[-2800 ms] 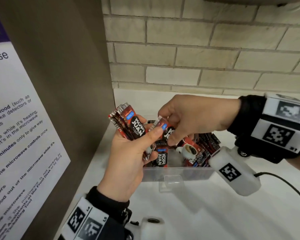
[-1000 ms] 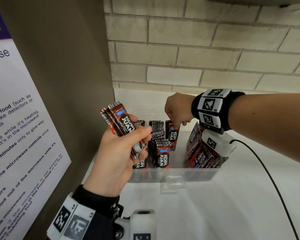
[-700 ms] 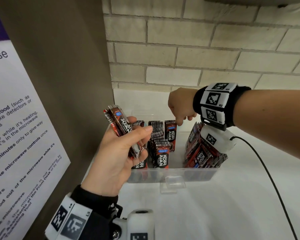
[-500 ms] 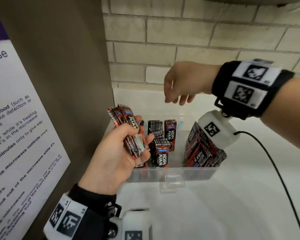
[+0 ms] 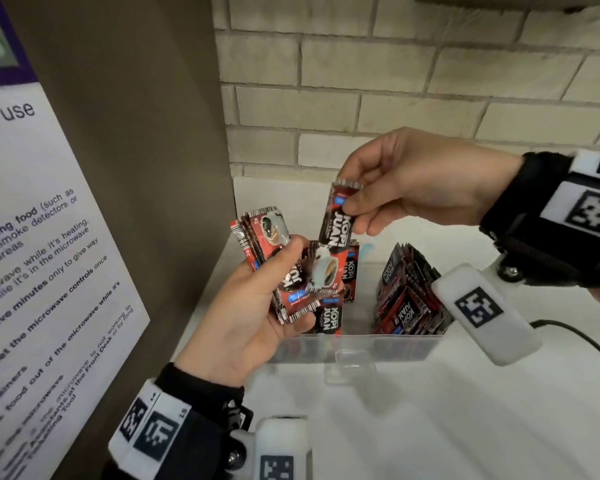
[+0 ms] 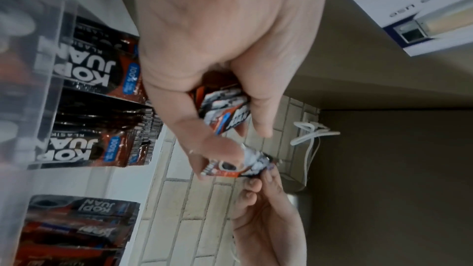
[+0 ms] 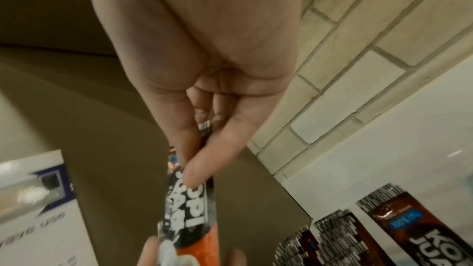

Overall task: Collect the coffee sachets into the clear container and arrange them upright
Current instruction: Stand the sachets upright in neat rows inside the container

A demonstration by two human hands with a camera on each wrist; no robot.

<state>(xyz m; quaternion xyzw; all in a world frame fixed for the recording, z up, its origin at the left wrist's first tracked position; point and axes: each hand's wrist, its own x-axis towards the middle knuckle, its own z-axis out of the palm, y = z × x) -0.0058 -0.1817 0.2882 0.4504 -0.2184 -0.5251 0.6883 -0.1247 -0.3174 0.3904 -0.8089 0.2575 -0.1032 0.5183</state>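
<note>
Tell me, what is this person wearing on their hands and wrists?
Both hands are bare. The left hand and right hand each have a black wristband carrying white tags printed with black square codes. Below each wrist hangs a white block-shaped camera unit with its own code; a thin black cable runs from the right one.

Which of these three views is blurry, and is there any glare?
Head view: mostly sharp, glare whitens the cup print on the left hand's sachet bundle. Left wrist view: clear container wall blurred up close. Right wrist view: the pinched sachet is motion-smeared.
</note>
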